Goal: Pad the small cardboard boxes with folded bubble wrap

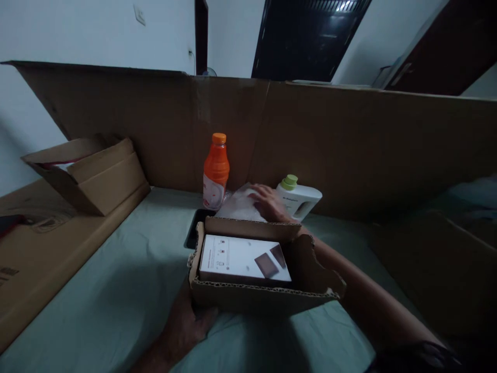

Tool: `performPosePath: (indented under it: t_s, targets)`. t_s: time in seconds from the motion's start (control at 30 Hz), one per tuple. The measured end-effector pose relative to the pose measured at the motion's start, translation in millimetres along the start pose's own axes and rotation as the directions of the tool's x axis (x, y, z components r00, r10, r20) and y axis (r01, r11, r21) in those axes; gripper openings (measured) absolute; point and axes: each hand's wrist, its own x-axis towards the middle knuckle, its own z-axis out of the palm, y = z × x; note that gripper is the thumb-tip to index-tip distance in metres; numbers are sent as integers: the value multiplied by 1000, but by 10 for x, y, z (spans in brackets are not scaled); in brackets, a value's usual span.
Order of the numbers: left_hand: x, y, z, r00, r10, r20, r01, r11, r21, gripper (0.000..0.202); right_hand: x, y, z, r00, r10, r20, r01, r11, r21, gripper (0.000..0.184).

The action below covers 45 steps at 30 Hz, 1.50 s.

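Observation:
An open cardboard box with torn upper edges is tilted toward me. My left hand grips its lower left corner, the thumb along the near side. Inside lies a white printed carton with pictures of dark rectangular items, and a gap shows to its right. Past the box's far wall, my right hand has its curled fingers on a sheet of clear plastic wrap, seemingly bubble wrap. A dark flat tray-like object is partly hidden behind the box.
An orange bottle and a white jug with a green cap stand at the back against a tall cardboard panel. At left, an open carton rests on a larger cardboard box. Green cloth covers the surface.

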Motion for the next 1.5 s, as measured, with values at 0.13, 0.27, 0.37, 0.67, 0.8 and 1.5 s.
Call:
performPosePath:
  t_s: [0.13,0.27,0.37,0.67,0.8,1.5]
  targets:
    - [43,78,-34,1000,16,15,-17,1000,18,72,-806,170,-555,939,284,-195,-305,949,-84,30]
    - [58,77,-88,999,-10,47,9,1000,23,66,-1949,56,-962,907,418,-60,-422,893,-159,28]
    - [56,63,-136,998,-26,51,24,999,34,67,-2513,-267,-1010,895,424,135,-420,906,-61,47]
    - [210,366,-165,992,-41,121,24,990,142,49,-2210,-977,-727,897,374,238,-434,635,640,46]
    - [523,433,-56,988,-33,153,8,986,164,46,-2059,-849,-610,881,426,207,-432,541,721,42]
    - [-1049,979,293,894,-207,398,352,873,-337,77,-3024,-1315,-929,845,412,342,-521,487,701,44]
